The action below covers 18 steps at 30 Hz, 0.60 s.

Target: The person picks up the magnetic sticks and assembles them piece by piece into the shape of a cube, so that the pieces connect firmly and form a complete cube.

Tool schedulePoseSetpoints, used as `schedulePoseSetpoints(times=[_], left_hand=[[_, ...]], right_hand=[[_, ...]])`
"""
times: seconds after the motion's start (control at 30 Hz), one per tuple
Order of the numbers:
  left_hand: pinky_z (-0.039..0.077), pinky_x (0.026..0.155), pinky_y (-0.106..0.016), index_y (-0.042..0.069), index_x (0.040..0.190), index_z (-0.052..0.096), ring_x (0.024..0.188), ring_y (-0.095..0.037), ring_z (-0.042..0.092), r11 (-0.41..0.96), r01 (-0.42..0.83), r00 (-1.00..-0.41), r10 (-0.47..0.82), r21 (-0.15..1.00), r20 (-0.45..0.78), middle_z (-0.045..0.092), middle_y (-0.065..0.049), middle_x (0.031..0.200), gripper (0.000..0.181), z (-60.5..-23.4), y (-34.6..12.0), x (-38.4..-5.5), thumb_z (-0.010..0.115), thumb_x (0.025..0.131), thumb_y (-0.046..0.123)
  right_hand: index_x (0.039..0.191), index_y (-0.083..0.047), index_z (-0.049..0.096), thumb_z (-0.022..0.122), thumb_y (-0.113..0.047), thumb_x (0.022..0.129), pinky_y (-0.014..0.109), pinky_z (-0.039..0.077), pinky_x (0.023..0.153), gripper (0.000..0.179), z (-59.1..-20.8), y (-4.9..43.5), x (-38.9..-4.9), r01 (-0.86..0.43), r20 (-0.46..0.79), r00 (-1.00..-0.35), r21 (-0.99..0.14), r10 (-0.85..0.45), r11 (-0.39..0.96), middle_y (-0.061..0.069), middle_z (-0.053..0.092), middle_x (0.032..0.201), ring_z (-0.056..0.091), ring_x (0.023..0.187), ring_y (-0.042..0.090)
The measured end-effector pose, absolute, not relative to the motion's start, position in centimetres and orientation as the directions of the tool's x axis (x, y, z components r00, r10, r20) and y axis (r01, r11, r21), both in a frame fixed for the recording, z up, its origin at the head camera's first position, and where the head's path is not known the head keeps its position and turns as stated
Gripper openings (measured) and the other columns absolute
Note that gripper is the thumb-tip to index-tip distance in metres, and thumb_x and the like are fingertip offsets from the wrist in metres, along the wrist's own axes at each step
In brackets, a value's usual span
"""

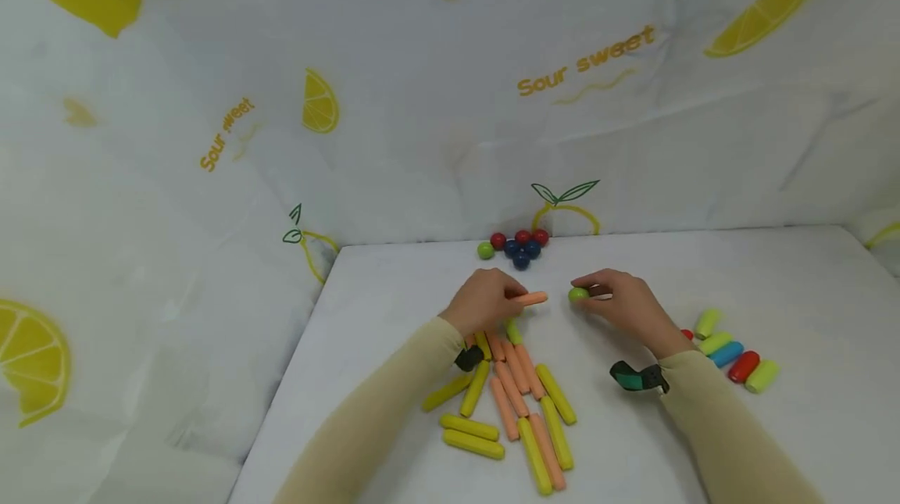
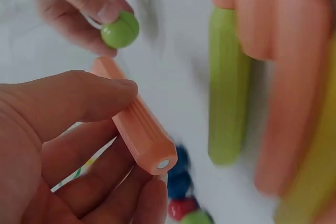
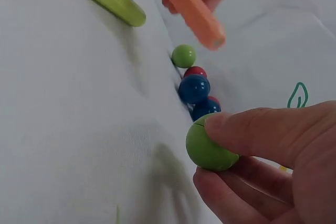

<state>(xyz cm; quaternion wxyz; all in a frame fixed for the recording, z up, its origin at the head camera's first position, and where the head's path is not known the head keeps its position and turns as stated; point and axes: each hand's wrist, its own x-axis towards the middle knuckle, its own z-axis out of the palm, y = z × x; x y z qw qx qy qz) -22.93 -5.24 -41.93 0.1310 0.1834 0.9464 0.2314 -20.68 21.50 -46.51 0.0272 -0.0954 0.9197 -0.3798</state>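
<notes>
My left hand (image 1: 487,302) pinches an orange ribbed rod (image 2: 142,124) between thumb and fingers; a small silvery disc shows in its end. In my right hand (image 1: 626,307) a green ball (image 3: 210,145) is gripped between thumb and fingertips, held above the table. The two hands face each other, with the rod's tip pointing toward the ball. Beneath and in front of the left hand lie several orange rods (image 1: 504,409) and yellow rods (image 1: 471,443) on the white table. A yellow-green rod (image 2: 227,87) lies close by the left hand.
At the table's back edge sit several blue balls (image 1: 521,260), red balls (image 1: 498,241) and another green ball (image 1: 486,251). Right of the right forearm lie short rods, among them a blue one (image 1: 726,354) and a red one (image 1: 744,366). A lemon-printed sheet (image 1: 422,137) rises behind the table.
</notes>
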Motion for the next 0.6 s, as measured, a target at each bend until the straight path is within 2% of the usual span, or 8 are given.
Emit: schedulePoseSetpoints(times=[0.17, 0.4, 0.5, 0.6], left_hand=[[0.052, 0.078, -0.023, 0.022, 0.117, 0.086, 0.088, -0.007, 0.064, 0.839, 0.33, -0.884, 0.435, 0.434, -0.169, 0.082, 0.007, 0.111, 0.025, -42.7, -2.9, -24.4, 0.076, 0.102, 0.039], [0.051, 0.077, -0.022, 0.02, 0.116, 0.085, 0.085, -0.009, 0.063, 0.835, 0.314, -0.879, 0.435, 0.452, -0.194, 0.079, 0.009, 0.104, 0.017, -42.7, -2.2, -24.7, 0.077, 0.102, 0.026], [0.051, 0.077, -0.021, 0.02, 0.114, 0.085, 0.085, -0.007, 0.063, 0.815, 0.347, -0.868, 0.467, 0.465, -0.169, 0.079, 0.01, 0.102, 0.019, -42.8, -1.5, -24.7, 0.077, 0.102, 0.032], [0.051, 0.077, -0.02, 0.02, 0.114, 0.085, 0.085, -0.006, 0.063, 0.789, 0.376, -0.85, 0.502, 0.486, -0.157, 0.079, 0.011, 0.101, 0.024, -43.0, -1.0, -24.7, 0.078, 0.101, 0.039]], right_hand=[[0.131, -0.011, 0.074, 0.077, -0.022, 0.101, 0.059, 0.058, 0.104, 0.032, -46.5, 20.8, -20.5, -0.153, 0.026, -0.98, -0.732, -0.197, 0.664, 0.014, 0.075, 0.133, 0.073, 0.124, 0.039], [0.136, -0.007, 0.072, 0.074, -0.017, 0.101, 0.06, 0.058, 0.104, 0.036, -46.3, 19.9, -20.5, -0.198, 0.055, -0.972, -0.719, -0.229, 0.666, 0.017, 0.073, 0.135, 0.069, 0.125, 0.041], [0.135, -0.009, 0.074, 0.077, -0.016, 0.099, 0.061, 0.056, 0.105, 0.037, -46.4, 20.0, -20.4, -0.213, 0.071, -0.971, -0.684, -0.228, 0.697, 0.018, 0.071, 0.135, 0.067, 0.123, 0.04], [0.129, -0.01, 0.078, 0.081, -0.017, 0.097, 0.061, 0.055, 0.105, 0.033, -46.7, 20.1, -20.3, -0.228, 0.083, -0.97, -0.648, -0.23, 0.727, 0.017, 0.074, 0.128, 0.067, 0.118, 0.038]])
